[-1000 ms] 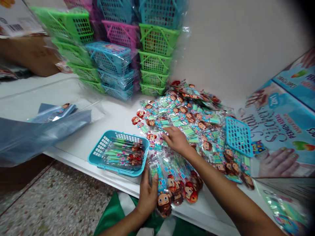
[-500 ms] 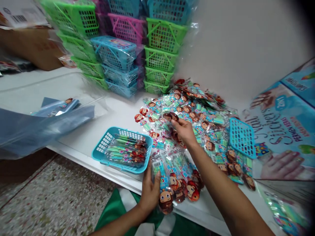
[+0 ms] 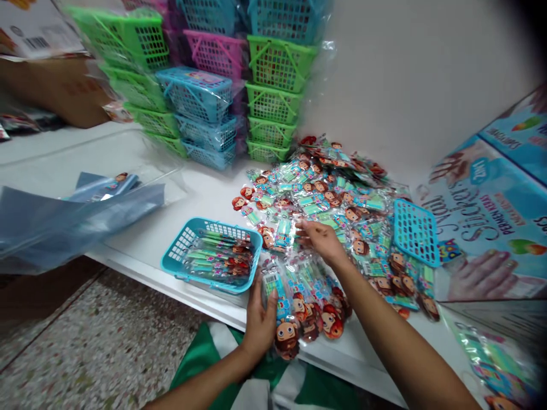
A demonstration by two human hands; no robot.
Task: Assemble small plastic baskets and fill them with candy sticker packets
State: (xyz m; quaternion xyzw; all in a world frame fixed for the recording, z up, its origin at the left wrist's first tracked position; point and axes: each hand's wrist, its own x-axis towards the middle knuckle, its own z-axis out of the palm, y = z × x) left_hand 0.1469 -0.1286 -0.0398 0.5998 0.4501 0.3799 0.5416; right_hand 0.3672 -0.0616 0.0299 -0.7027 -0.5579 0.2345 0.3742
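White table [image 3: 205, 196], smooth and flat, set above a speckled stone floor [image 3: 119, 319]. Far left, tall columns of mesh plastic baskets [image 3: 273, 105], green, blue and pink, are wrapped in clear crinkled film. A brown cardboard carton [image 3: 55, 88] is placed farther left. On the right, a glossy blue printed box [image 3: 482, 176] is stood on the table. On the left, bluish plastic sheeting [image 3: 64, 228], glossy and limp, is spread.

Across the centre and right, a loose heap of packets [image 3: 320, 196] is strewn: clear film, mint panels, brown- and red-haired cartoon heads. At the near edge, a blue basket [image 3: 179, 245], rectangular with grid walls, is partly filled with similar packets laid flat. At the right, against the heap, a blue mesh lid [image 3: 415, 232] is leaned. Just right of the basket, a row of packets [image 3: 307, 302] is laid, heads toward the near edge.

Left hand [image 3: 260, 316]: thumb and forefinger parted in a V; thumb laid against the leftmost packet of the row. Right hand [image 3: 322, 242]: fingers slightly bent, extended over the heap beside a mint-panelled packet [image 3: 282, 230]; whether anything is gripped cannot be told.

On the box, "Nail Stickers" is written in script, "PERMEN KERAS" in capitals. A barcode [image 3: 270, 279] is printed on the leftmost packet.
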